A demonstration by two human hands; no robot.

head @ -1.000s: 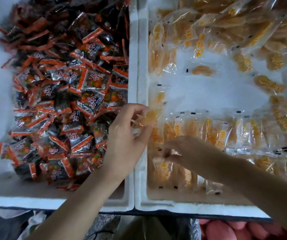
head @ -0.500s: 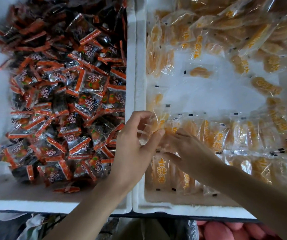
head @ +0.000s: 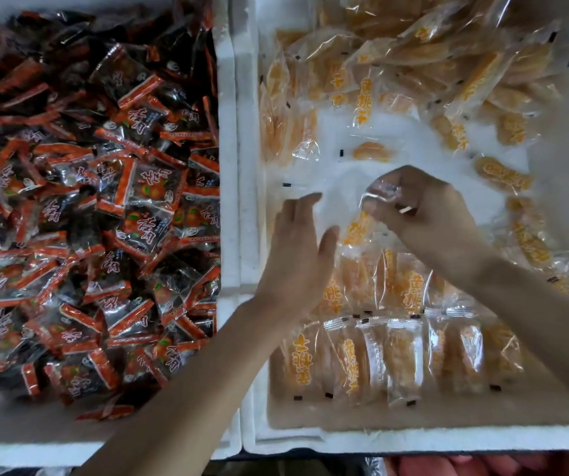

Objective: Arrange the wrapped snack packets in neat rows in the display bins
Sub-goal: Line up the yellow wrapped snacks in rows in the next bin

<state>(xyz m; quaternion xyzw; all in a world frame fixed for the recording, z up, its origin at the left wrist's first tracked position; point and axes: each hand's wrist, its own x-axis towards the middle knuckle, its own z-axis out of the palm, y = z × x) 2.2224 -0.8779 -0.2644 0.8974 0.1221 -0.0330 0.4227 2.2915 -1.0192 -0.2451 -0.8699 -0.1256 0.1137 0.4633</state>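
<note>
Two white foam bins stand side by side. The right bin (head: pixel 248 441) holds clear packets of yellow dried fruit: two neat rows (head: pixel 393 359) along its near side and a loose heap (head: pixel 413 63) at the back. My right hand (head: pixel 427 214) pinches one yellow packet (head: pixel 358 231) by its clear end, above the second row. My left hand (head: pixel 300 255) hovers beside it with straight fingers, holding nothing.
The left bin (head: pixel 228 166) is full of a jumbled pile of red and black packets (head: pixel 97 207). White bin floor (head: pixel 344 180) shows in the middle of the right bin. A few single yellow packets (head: pixel 502 173) lie along its right side.
Both hands moved up and right from the left end of the rows. The packet passed from my left hand to my right hand, and my left hand opened.
</note>
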